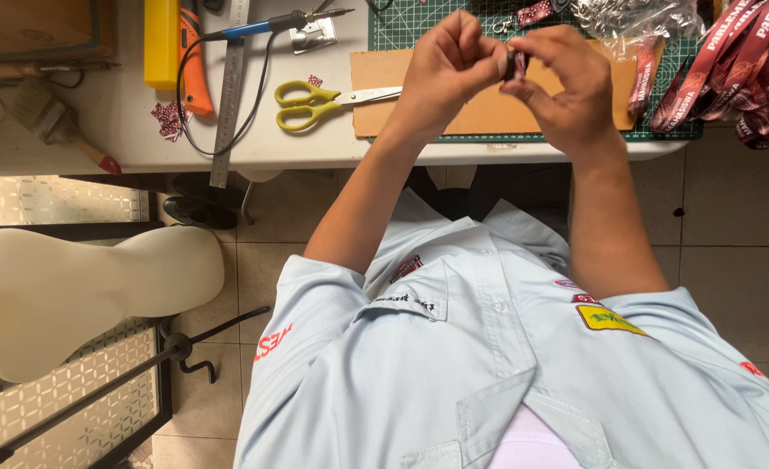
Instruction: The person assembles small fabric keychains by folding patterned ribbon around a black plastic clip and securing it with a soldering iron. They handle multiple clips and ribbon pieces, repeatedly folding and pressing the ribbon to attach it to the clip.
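at the far left of the white table (pixel 124 130) lies a paintbrush (pixel 54 122), then a yellow block (pixel 161 43), an orange knife (pixel 195 65), a steel ruler (pixel 228 95), a blue-handled soldering iron (pixel 271 24) and yellow-handled scissors (pixel 315 102). above the cardboard sheet (pixel 489 113), the left hand (pixel 450 61) and right hand (pixel 567 82) meet, both pinching 1 small dark red strap piece (pixel 517 62) between fingertips. red lanyards (pixel 741 78) pile at the right.
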